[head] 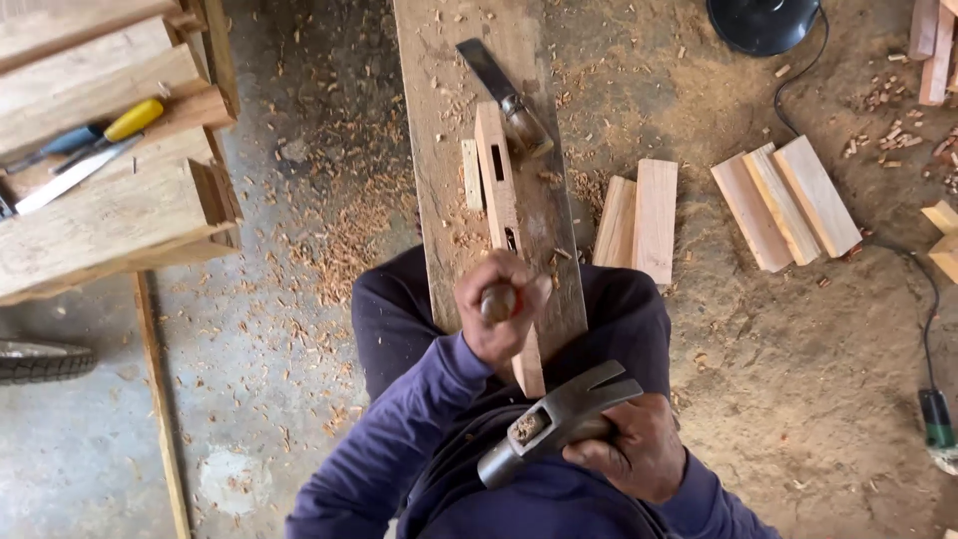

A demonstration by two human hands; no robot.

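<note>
My left hand (499, 307) is closed around the wooden handle of a chisel (498, 302), held upright over a narrow wood piece (496, 190) with rectangular mortise slots cut in it. That piece lies lengthwise on a long plank (439, 120) that I sit astride. My right hand (639, 446) grips a steel claw hammer (554, 419) just below its head, raised near my chest. A second chisel with a wide dark blade (504, 95) rests on the plank beyond the wood piece, beside a small offcut (471, 175).
Two short boards (639, 220) lie right of the plank, three more (788, 205) farther right. A stack of timber (110, 200) at left carries screwdrivers (95, 135). Wood chips cover the floor. A black cable (923, 299) runs to a power tool (938, 424).
</note>
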